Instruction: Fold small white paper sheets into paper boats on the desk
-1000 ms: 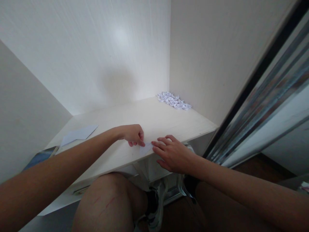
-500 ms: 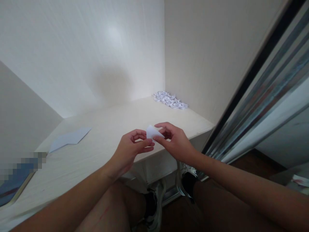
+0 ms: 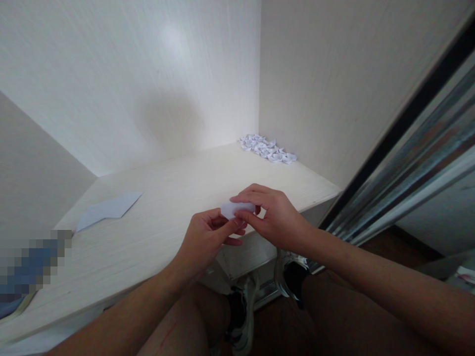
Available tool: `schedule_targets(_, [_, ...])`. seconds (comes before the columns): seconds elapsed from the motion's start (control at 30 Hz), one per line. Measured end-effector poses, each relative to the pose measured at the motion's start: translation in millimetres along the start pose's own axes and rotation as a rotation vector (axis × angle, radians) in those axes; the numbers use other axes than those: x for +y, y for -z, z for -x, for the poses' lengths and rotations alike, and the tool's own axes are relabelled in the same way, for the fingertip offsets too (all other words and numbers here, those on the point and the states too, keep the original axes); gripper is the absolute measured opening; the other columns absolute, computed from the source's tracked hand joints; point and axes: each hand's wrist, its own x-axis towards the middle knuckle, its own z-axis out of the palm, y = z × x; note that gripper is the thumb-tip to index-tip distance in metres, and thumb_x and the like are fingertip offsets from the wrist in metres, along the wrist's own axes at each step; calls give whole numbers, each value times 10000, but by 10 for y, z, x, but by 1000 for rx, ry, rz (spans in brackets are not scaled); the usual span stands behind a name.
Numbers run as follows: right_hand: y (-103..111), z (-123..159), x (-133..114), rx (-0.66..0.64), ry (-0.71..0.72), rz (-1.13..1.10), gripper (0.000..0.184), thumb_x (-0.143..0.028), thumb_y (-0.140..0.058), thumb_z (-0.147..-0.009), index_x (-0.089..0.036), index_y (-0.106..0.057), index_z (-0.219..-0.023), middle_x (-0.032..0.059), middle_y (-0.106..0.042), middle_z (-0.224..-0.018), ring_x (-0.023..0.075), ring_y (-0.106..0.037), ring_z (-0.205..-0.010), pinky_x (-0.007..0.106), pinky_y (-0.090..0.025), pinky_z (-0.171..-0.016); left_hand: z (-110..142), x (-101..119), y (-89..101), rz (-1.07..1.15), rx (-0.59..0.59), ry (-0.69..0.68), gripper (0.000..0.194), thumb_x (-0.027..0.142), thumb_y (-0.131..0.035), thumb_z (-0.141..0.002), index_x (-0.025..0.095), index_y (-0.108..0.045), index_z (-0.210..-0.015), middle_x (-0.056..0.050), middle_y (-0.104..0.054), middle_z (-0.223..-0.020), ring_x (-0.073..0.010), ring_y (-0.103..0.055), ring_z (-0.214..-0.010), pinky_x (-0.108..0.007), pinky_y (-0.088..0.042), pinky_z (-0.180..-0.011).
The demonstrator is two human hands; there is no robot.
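Note:
Just above the front edge of a pale shelf (image 3: 178, 198), a small folded piece of white paper (image 3: 233, 208) is pinched between both hands. My left hand (image 3: 213, 230) is closed on its lower left part, thumb on the near side. From the right, my right hand (image 3: 272, 212) grips it between thumb and fingers, with the index finger along the top edge. The fingers cover part of the paper, so its full shape is hidden. Flat on the shelf to the left lie white paper sheets (image 3: 111, 206).
A heap of small folded white papers (image 3: 267, 148) lies in the back right corner against the side panel. A blurred, bluish flat object (image 3: 29, 272) is at the left edge. A metal-framed sliding door (image 3: 408, 133) stands at the right. My legs and shoes (image 3: 243, 311) are below the shelf.
The paper has gone from a pointed, raised shape to a flatter, lower one. My right fingers have come over its top edge, and the view has shifted slightly.

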Motion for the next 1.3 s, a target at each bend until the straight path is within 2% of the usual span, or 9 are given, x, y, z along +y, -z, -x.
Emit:
schedule_targets(0.3, [0, 8, 1, -18, 147, 92, 199, -98, -663, -925, -124, -763, -1096, 131, -743, -1142, 225, -703, -1003, 357, -581, -859, 34, 22, -37, -17, 63, -25, 280, 398, -873, -746, 156, -809, -872, -60, -783, -785, -181, -726, -750, -254, -627, -601])
schedule_targets(0.47, [7, 8, -15, -77, 141, 118, 300, -102, -650, -928, -124, -719, -1220, 142, -725, -1186, 238, -695, -1049, 385, -586, -903, 40, 2, -21, -68, 36, -36, 272, 401, -861, -757, 151, -790, -837, -58, -777, -763, -181, -727, -746, -257, -628, -605])
schedule_targets(0.57, [7, 4, -27, -116, 149, 108, 270, -103, -644, -931, -107, -727, -1188, 147, -731, -1163, 238, -700, -1025, 383, -593, -890, 30, -9, -11, -103, 20, -34, 266, 396, -848, -768, 147, -780, -835, -60, -777, -761, -183, -731, -737, -257, -626, -597])
schedule_targets(1.07, [-45, 28, -5, -21, 202, 83, 168, -138, -633, -951, -178, -750, -1065, 113, -755, -1155, 226, -717, -1058, 381, -603, -917, 44, 24, -9, -108, 29, -29, 253, 389, -830, -759, 150, -781, -824, -75, -783, -771, -205, -734, -748, -282, -622, -597])
schedule_targets(1.2, [-23, 15, -23, -73, 135, 111, 320, -108, -662, -916, -161, -702, -1229, 128, -737, -1206, 241, -701, -1103, 397, -580, -967, 41, 13, -3, -135, 31, -36, 251, 386, -839, -751, 151, -776, -812, -66, -774, -755, -196, -726, -731, -280, -621, -594])
schedule_targets(1.3, [-6, 7, -29, -127, 122, 106, 281, -124, -651, -932, -146, -713, -1206, 139, -735, -1209, 245, -702, -1092, 401, -582, -959, 41, 1, 0, -153, 19, -35, 235, 372, -844, -747, 154, -771, -795, -59, -770, -746, -192, -722, -720, -277, -622, -587])
